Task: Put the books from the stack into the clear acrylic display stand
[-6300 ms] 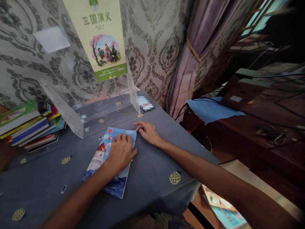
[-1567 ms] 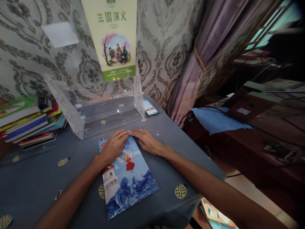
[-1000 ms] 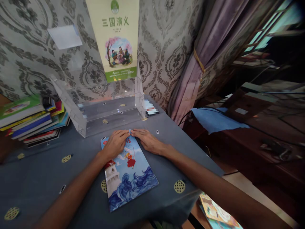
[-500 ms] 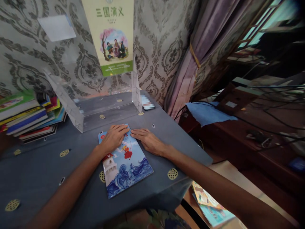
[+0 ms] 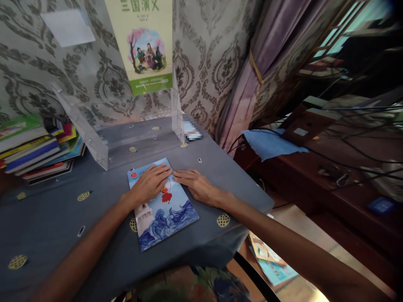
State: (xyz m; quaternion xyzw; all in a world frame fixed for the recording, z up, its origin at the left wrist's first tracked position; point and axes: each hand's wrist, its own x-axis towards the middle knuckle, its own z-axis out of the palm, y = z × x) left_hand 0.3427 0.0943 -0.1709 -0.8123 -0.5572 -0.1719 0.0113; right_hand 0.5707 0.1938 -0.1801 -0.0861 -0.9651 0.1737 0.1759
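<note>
A thin blue book [image 5: 176, 222] with waves, a lighthouse and a red-dressed figure on its cover lies closed on the grey tablecloth [image 5: 103, 247]. Across its upper part rests my left hand [image 5: 153, 181], palm down with fingers stretched out, covering some of the cover. My right hand [image 5: 197, 184] lies beside the book's upper right side, its outstretched fingertips reaching the book's edge near my left fingertips. Neither hand grips anything.
Behind the book stands a clear acrylic stand [image 5: 138, 147]; a green-and-cream book [image 5: 151, 79] is upright above it. Stacked books [image 5: 34, 147] sit at left. Right of the table are a curtain [image 5: 248, 84], cables, a brown desk [image 5: 315, 180] and lower books [image 5: 273, 264].
The view has shifted slightly, so the scene sits a little higher and further left. My left hand has slid a little down over the cover; my right hand stays at the book's edge.
</note>
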